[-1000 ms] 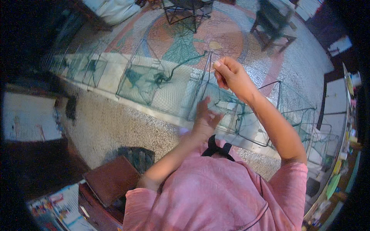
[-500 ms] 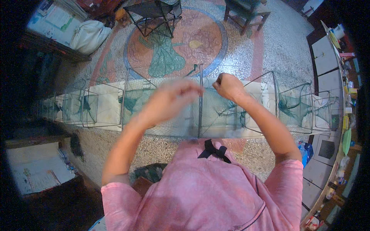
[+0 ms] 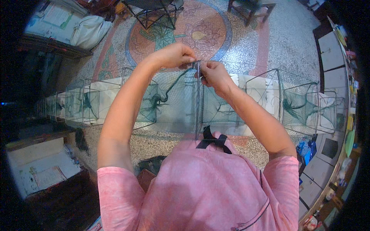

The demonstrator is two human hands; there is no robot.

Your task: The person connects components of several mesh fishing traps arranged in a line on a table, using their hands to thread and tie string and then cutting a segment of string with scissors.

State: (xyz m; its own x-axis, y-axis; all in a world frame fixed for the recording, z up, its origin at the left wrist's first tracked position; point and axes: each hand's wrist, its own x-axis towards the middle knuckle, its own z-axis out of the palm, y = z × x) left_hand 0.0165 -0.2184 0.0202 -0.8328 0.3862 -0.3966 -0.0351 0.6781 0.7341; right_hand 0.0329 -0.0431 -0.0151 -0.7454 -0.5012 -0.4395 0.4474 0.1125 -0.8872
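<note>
A long green mesh net trap (image 3: pixel 179 111) with several rectangular wire frames stretches from left to right in front of me. The fingers of my left hand (image 3: pixel 174 56) are pinched together at the far top end of the middle wire frame (image 3: pixel 198 100). A dark green cord (image 3: pixel 173 83) runs up to these fingertips from a gathered knot of netting. Just to the right, my right hand (image 3: pixel 216 77) is closed at the same frame end, thumb and fingers at the bar. What lies right between the fingertips is too small to make out fully.
Pale boards (image 3: pixel 235 123) lie beneath the net. Beyond it are a patterned stone floor (image 3: pixel 269 50), a folding chair (image 3: pixel 152 11) and a wooden stool (image 3: pixel 252 13). White cabinets (image 3: pixel 333 79) line the right; a white sack (image 3: pixel 89 32) sits at far left.
Both hands have come together at the top of the middle frame, my left moving up and away, my right slightly inward. The dark cord now stretches up to my left fingers.
</note>
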